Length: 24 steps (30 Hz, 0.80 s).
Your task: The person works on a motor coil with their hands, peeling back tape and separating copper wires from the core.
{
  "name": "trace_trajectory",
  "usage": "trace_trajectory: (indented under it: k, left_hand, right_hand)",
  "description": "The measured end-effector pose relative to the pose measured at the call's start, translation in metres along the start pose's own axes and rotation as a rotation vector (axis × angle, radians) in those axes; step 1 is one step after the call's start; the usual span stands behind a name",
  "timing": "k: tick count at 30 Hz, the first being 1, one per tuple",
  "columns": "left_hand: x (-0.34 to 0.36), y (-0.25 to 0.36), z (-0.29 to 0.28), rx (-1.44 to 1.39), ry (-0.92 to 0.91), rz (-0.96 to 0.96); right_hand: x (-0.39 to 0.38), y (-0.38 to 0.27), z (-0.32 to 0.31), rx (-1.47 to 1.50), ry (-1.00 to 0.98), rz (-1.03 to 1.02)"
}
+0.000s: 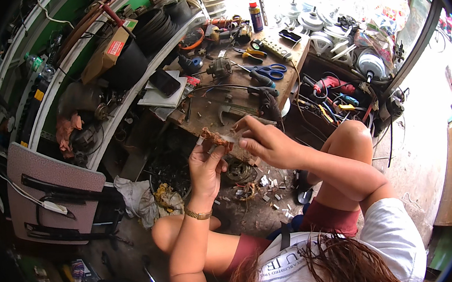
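My left hand, a gold-coloured band at its wrist, is raised beside the near edge of the workbench. Its fingers close around a reddish-brown, copper-coloured winding, which looks like a motor coil. Just right of it, my right hand has its thumb and index finger bent together in a pinch. A small pale piece shows between the winding and those fingertips; whether the right hand grips it is too small to tell. Behind the hands a hammer lies on the wooden bench.
Blue-handled scissors, yellow-handled pliers and a black phone lie across the bench. A tool box with a red drill stands right. White fan motors pile behind. Small white scraps litter the floor below.
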<state>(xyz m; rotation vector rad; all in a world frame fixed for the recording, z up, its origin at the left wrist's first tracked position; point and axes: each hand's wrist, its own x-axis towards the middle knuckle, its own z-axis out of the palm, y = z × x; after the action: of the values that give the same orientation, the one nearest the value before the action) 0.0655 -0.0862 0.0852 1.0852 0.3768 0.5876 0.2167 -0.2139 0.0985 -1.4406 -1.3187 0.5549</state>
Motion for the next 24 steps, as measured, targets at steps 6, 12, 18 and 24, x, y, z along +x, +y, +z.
trace_trajectory:
  k: [6, 12, 18, 24]
  left_hand:
    - [0.0, -0.005, -0.004, -0.038, 0.003, 0.005]
    - [-0.001, -0.003, 0.001, -0.002, -0.019, 0.025]
    - [-0.003, -0.005, 0.005, 0.113, 0.013, 0.023]
    - [-0.008, -0.013, 0.007, 0.114, 0.072, 0.028]
  right_hand:
    - [-0.003, -0.016, 0.004, -0.32, -0.095, 0.046]
    - [-0.006, -0.008, 0.009, -0.42, 0.014, -0.126]
    - [-0.008, -0.011, 0.015, -0.452, 0.034, -0.071]
    - [-0.003, -0.009, 0.021, -0.473, 0.075, -0.109]
